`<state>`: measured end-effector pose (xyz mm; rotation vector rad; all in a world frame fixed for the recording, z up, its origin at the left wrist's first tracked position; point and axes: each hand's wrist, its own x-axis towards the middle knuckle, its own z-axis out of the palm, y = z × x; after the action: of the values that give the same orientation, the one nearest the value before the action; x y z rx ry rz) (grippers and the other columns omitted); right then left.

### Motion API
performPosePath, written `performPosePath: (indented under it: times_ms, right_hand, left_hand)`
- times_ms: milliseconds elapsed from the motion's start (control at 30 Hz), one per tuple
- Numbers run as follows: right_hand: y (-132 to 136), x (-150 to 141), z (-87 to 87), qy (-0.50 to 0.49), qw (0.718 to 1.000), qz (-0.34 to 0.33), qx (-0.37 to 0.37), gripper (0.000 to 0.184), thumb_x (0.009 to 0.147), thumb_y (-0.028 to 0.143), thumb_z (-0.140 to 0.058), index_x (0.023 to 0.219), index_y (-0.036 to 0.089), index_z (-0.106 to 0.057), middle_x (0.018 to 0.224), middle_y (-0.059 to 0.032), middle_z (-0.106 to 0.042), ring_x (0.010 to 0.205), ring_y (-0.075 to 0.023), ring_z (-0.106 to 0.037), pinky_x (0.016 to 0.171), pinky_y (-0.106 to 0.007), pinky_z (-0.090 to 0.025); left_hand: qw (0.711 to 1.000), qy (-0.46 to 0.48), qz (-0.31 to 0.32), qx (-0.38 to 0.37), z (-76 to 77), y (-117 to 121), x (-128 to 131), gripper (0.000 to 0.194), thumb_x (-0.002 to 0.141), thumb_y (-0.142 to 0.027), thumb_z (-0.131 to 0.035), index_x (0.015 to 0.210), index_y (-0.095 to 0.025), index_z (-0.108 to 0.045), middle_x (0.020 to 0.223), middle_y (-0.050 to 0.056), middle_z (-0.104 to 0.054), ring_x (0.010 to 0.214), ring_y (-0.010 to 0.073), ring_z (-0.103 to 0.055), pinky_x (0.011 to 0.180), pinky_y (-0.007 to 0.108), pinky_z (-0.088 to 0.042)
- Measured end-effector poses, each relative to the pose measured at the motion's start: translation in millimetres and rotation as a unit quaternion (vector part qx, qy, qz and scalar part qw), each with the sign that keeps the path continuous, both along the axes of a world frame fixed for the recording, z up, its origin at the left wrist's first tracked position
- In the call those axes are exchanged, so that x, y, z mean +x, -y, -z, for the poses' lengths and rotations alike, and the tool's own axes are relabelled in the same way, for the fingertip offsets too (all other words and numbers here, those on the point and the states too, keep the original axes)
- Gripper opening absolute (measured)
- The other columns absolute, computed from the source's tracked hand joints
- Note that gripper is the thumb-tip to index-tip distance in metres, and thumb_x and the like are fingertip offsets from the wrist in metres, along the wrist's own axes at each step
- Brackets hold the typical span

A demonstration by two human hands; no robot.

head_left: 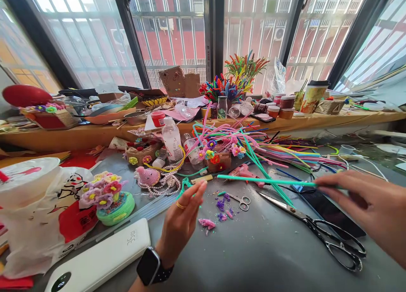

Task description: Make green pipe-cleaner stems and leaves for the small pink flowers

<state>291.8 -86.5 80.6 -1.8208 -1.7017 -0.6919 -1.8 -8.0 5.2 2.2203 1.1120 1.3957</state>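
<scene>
My right hand [364, 203] pinches one end of a mint-green pipe cleaner [266, 181], which stretches level to the left over the table. My left hand [182, 218], with a ring and a black watch [149, 264], has its fingers pressed together. A bent teal pipe cleaner piece [185, 185] shows at its fingertips, mostly hidden by the fingers. Below the long pipe cleaner lie small scissors [242, 202] and purple fluff scraps [222, 205], with a pink scrap [207, 223] closer to me. Large black-handled shears [312, 224] rest beside my right hand, over a dark phone [330, 211].
A white power bank [104, 258] and a green-based flower ornament [116, 207] are on the left. Behind stand a plastic bottle [171, 140], a pink glue gun [242, 173] and a heap of pipe cleaners [285, 152]. The cluttered window ledge [79, 135] runs across the back.
</scene>
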Motion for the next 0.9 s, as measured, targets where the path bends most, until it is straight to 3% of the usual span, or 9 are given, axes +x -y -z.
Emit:
performPosePath:
  times_ms: [100,233,300,367,433,500,600,733,900]
  right_hand:
    - [-13.7,-33.7,0.9,-0.076,0.982,-0.163,-0.052,0.037,0.076,0.055,-0.033,0.07,0.031,-0.06,0.069,-0.001,-0.065,0.055,-0.0162,-0.058,0.048,-0.028,-0.04]
    - [-52.3,-70.3,6.4,-0.218,0.929,-0.242,-0.179,0.015,0.071,0.039,-0.053,0.068,0.026,-0.061,0.066,0.0003,-0.064,0.055,-0.0147,-0.055,0.051,-0.025,-0.038]
    - [-71.7,-82.5,16.3,-0.33,0.861,-0.298,-0.247,0.016,0.07,0.036,-0.054,0.065,0.021,-0.059,0.056,0.0011,-0.06,0.049,-0.0127,-0.051,0.047,-0.023,-0.035]
    - [-87.1,-92.7,31.9,-0.471,0.764,-0.344,-0.277,0.017,0.069,0.036,-0.056,0.068,0.018,-0.057,0.056,0.0014,-0.059,0.046,-0.0097,-0.048,0.043,-0.021,-0.031]
    - [-97.3,-103.0,49.8,-0.608,0.674,-0.331,-0.26,0.02,0.068,0.037,-0.058,0.07,0.017,-0.056,0.054,0.0035,-0.056,0.038,-0.0045,-0.036,0.037,-0.019,-0.022]
    - [-102.8,-114.0,65.5,-0.695,0.582,-0.343,-0.245,0.02,0.068,0.037,-0.059,0.068,0.016,-0.055,0.056,0.0038,-0.056,0.036,-0.0021,-0.03,0.036,-0.018,-0.018]
    - [-105.8,-128.7,79.4,-0.75,0.495,-0.366,-0.242,0.019,0.065,0.033,-0.062,0.066,0.016,-0.056,0.061,0.0034,-0.057,0.038,-0.0011,-0.032,0.036,-0.017,-0.017]
    - [-107.1,-138.4,84.7,-0.788,0.436,-0.37,-0.23,0.016,0.064,0.03,-0.064,0.065,0.016,-0.057,0.059,0.0043,-0.055,0.039,-0.0007,-0.035,0.035,-0.016,-0.019]
    - [-107.8,-140.3,87.0,-0.804,0.43,-0.36,-0.199,0.015,0.062,0.028,-0.066,0.065,0.016,-0.059,0.056,0.0044,-0.056,0.039,-0.0006,-0.038,0.035,-0.014,-0.022]
  left_hand:
    - [0.996,-0.085,0.02,0.027,1.8,4.0,-0.7,0.043,0.075,-0.017,-0.05,0.116,-0.027,-0.046,0.12,0.006,-0.05,0.1,0.0209,-0.052,0.083,0.026,-0.038]
    - [0.996,-0.078,0.003,-0.04,6.6,-7.4,-0.8,0.032,0.079,-0.018,-0.043,0.107,-0.026,-0.056,0.101,0.007,-0.062,0.088,0.0196,-0.056,0.077,0.027,-0.039]
    - [0.996,-0.022,0.007,-0.09,6.9,-13.7,0.1,0.022,0.076,-0.023,-0.048,0.092,-0.022,-0.062,0.084,0.006,-0.064,0.078,0.0185,-0.057,0.071,0.026,-0.041]
    - [0.981,0.038,0.027,-0.191,4.9,-17.2,1.6,0.019,0.075,-0.029,-0.05,0.084,-0.019,-0.063,0.073,0.005,-0.064,0.065,0.0152,-0.055,0.06,0.023,-0.041]
    - [0.939,0.108,0.081,-0.317,2.0,-17.9,3.6,0.022,0.075,-0.033,-0.049,0.083,-0.016,-0.061,0.067,0.003,-0.062,0.052,0.0114,-0.049,0.047,0.021,-0.037]
    - [0.904,0.167,0.102,-0.379,0.0,-17.3,6.0,0.024,0.074,-0.034,-0.05,0.08,-0.013,-0.06,0.063,0.002,-0.061,0.051,0.0095,-0.047,0.046,0.019,-0.035]
    - [0.873,0.219,0.115,-0.42,1.0,-16.1,10.2,0.022,0.072,-0.033,-0.053,0.076,-0.012,-0.059,0.061,0.001,-0.058,0.056,0.0098,-0.05,0.056,0.02,-0.039]
    - [0.853,0.24,0.129,-0.444,6.5,-15.5,15.6,0.021,0.071,-0.034,-0.054,0.074,-0.013,-0.055,0.062,0.0,-0.056,0.059,0.0117,-0.053,0.061,0.025,-0.043]
    - [0.863,0.213,0.137,-0.437,10.9,-14.8,19.3,0.022,0.072,-0.035,-0.052,0.074,-0.013,-0.053,0.06,-0.001,-0.052,0.053,0.01,-0.05,0.051,0.022,-0.042]
